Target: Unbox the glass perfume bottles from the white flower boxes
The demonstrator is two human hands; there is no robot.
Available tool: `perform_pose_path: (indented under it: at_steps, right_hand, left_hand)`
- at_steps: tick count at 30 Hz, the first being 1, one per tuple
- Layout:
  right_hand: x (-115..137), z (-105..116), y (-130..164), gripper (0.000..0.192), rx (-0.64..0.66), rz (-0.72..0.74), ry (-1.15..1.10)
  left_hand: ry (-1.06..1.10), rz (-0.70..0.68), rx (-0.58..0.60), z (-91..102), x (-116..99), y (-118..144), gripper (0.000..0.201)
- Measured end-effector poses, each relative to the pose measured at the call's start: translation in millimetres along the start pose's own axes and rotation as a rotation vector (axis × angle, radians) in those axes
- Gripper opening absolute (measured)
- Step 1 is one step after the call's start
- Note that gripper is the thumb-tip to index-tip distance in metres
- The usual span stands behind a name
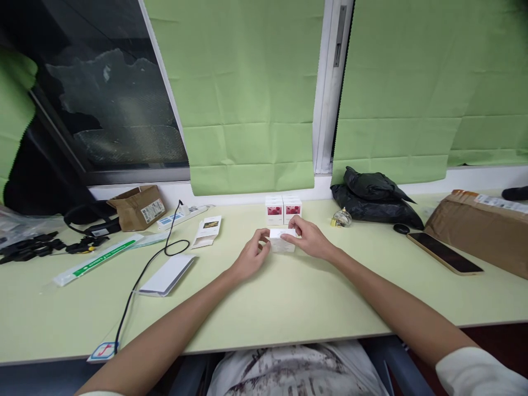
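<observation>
A small white box (282, 245) with faint print on its top sits upright between my two hands at the middle of the table. My left hand (251, 257) has its curled fingers and thumb against the box's left side. From the right, my right hand (311, 237) grips it, thumb across the top edge and fingers behind. Just beyond stand white boxes with red pictures, a left one (274, 211) and a right one (292, 210), side by side. Part of the held box is hidden by my fingers.
Left lie a flattened carton (207, 231), a folded white paper (167, 275), a black cable (140, 280), a power strip (181, 217) and an opened brown box (138, 208). Right are a glass bottle (341, 218), black bags (373, 201), a phone (443, 253) and a large cardboard box (480, 231).
</observation>
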State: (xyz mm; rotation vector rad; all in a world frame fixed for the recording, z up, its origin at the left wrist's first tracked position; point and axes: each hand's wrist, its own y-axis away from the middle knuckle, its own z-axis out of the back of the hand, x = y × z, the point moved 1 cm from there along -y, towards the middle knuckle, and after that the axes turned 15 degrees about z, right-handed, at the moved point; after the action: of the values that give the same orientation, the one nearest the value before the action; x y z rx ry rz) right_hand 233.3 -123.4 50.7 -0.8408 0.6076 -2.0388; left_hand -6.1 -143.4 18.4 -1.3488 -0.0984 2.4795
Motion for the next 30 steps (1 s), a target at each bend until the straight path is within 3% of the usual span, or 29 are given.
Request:
perform_pose_path:
  at_steps: [3, 6, 10, 14, 18, 23, 27, 30]
  right_hand:
    - [3.0, -2.7, -0.1, 0.037, 0.046, -0.066, 0.032]
    - [8.2, -3.3, -0.3, 0.037, 0.057, -0.032, 0.133]
    - [11.8, -0.1, -0.5, 0.037, 0.078, 0.004, 0.257]
    - [9.4, 2.1, -1.5, 0.041, 0.109, -0.062, 0.236]
    - [4.6, -2.5, -2.3, 0.049, 0.069, -0.193, 0.115]
    - [-1.2, -7.1, 0.3, 0.051, 0.102, -0.371, -0.227]
    - [-3.5, -3.4, 0.2, 0.048, 0.131, -0.345, -0.478]
    - [-3.7, -1.3, -0.7, 0.042, 0.071, -0.264, -0.540]
  left_hand:
    - [0.054, -0.014, -0.007, -5.9, -3.3, -0.1, 0.045]
    - [0.082, -0.016, 0.051, -12.1, -7.2, 0.6, 0.060]
    - [0.074, 0.001, 0.042, -10.8, -10.5, -1.0, 0.044]
    - [0.041, 0.008, -0.018, -6.0, -12.1, -2.2, 0.041]
    - [0.048, 0.048, -0.033, -9.3, -13.2, 1.7, 0.047]
    - [-0.160, 0.021, -0.024, -17.4, -15.2, 10.6, 0.095]
    - [-0.198, -0.019, -0.053, -18.0, -17.2, 13.0, 0.092]
    - [-0.278, -0.086, -0.122, -14.3, -18.9, 11.2, 0.091]
